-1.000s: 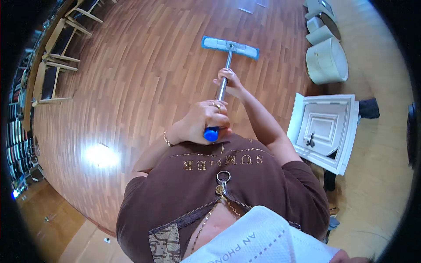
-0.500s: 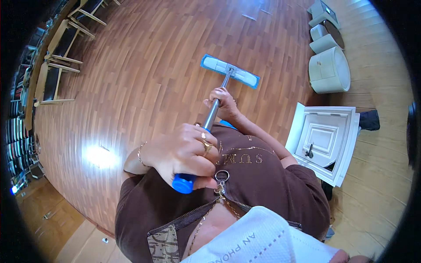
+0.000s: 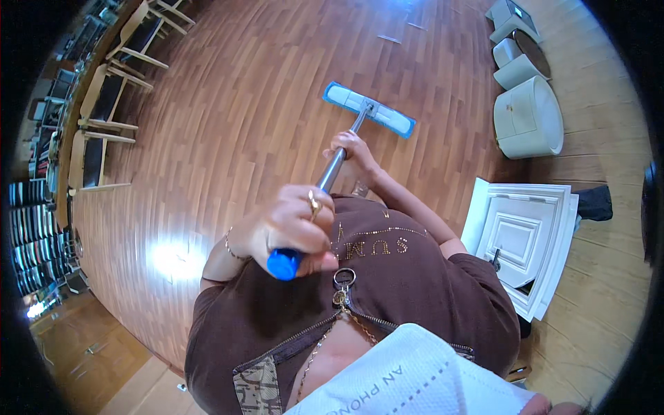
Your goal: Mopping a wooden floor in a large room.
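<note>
A flat mop reaches away from my chest across the wooden floor. Its wide rectangular head (image 3: 370,109), white on top with a blue fringe, lies flat on the boards. My left hand (image 3: 294,225), with a gold ring and bracelet, is closed round the top of the grey metal pole (image 3: 333,171), just in front of my chest. The blue end cap (image 3: 283,265) sticks out below its fingers. Farther down the pole, my right hand (image 3: 351,149) is wrapped round it with the arm stretched forward.
Wooden chairs with dark seats (image 3: 104,97) line a long counter at the left. White rounded cabinets (image 3: 529,117) stand at the far right. Nearer on the right is a white panelled door (image 3: 522,238) with a dark handle. Light glares off the floor (image 3: 178,259) at the left.
The mop head and surrounding furniture sit slightly farther right in view. My left hand has shifted a little up and left with the handle end. Both hands keep their hold.
</note>
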The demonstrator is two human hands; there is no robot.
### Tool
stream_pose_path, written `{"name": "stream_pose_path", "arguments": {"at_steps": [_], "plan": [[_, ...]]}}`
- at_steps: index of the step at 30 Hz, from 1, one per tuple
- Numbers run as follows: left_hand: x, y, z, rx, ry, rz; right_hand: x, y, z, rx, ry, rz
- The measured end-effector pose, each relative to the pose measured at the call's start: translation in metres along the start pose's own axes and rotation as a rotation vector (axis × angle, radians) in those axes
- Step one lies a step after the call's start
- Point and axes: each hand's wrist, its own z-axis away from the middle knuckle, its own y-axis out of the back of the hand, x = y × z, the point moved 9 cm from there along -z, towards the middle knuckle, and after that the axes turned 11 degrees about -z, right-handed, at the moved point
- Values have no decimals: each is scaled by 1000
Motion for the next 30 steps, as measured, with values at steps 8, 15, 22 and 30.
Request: {"name": "stream_pose_path", "arguments": {"at_steps": [8, 15, 22, 30], "plan": [[-84, 20, -58, 242, 96, 63, 59, 64, -61, 78, 4, 5], [-71, 6, -88, 117, 80, -1, 59, 80, -55, 41, -8, 93], [-67, 6, -115, 67, -36, 72, 42, 103, -50, 191, 10, 10], [-132, 14, -132, 21, -77, 71, 93, 125, -92, 141, -47, -5]]}}
